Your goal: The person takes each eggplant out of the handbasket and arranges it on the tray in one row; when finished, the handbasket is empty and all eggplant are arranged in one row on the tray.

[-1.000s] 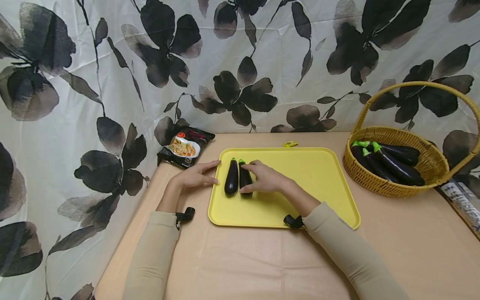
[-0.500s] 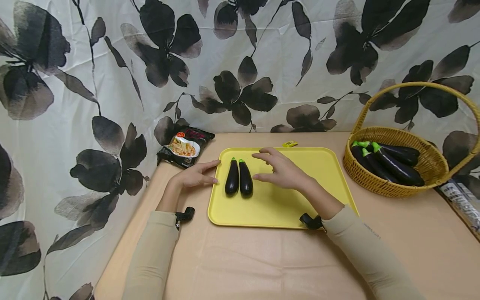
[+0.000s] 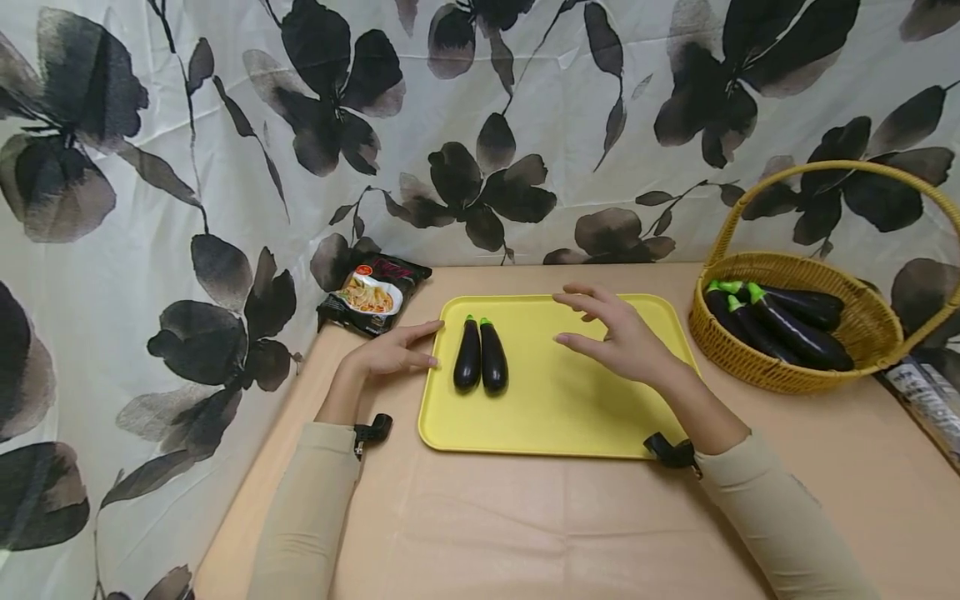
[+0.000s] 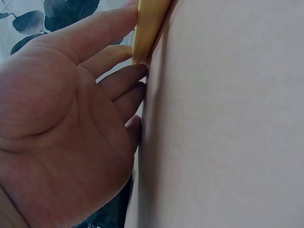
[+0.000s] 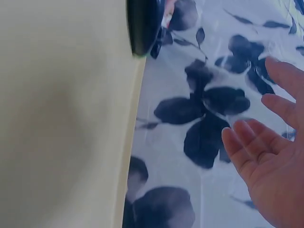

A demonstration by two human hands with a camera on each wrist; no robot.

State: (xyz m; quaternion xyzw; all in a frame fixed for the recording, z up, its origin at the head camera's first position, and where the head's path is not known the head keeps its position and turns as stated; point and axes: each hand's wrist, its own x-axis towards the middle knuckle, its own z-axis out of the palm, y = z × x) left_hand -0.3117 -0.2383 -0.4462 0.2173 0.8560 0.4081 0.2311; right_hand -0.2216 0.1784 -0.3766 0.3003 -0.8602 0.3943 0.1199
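Two dark purple eggplants lie side by side on the left part of a yellow tray (image 3: 570,433), green stem ends pointing away; the left eggplant (image 3: 467,358) and the right eggplant (image 3: 493,360) almost meet. My left hand (image 3: 386,352) rests at the tray's left edge, fingers fairly straight; the left wrist view has its thumb and fingertips against the tray's rim (image 4: 149,33). Above the tray's right half hovers my right hand (image 3: 622,337), fingers spread and holding nothing. In the right wrist view that hand (image 5: 275,152) is away from the dark eggplant (image 5: 144,26).
A wicker basket (image 3: 780,379) with a tall handle stands at the right, several eggplants (image 3: 798,329) inside. A black noodle packet (image 3: 375,293) lies behind the left hand. Behind the tray is a small yellow item (image 3: 580,282) with a floral curtain (image 3: 600,150) beyond.
My right hand has let go of the right eggplant and moved right across the tray, its fingers spreading. The left hand stays at the tray's edge.
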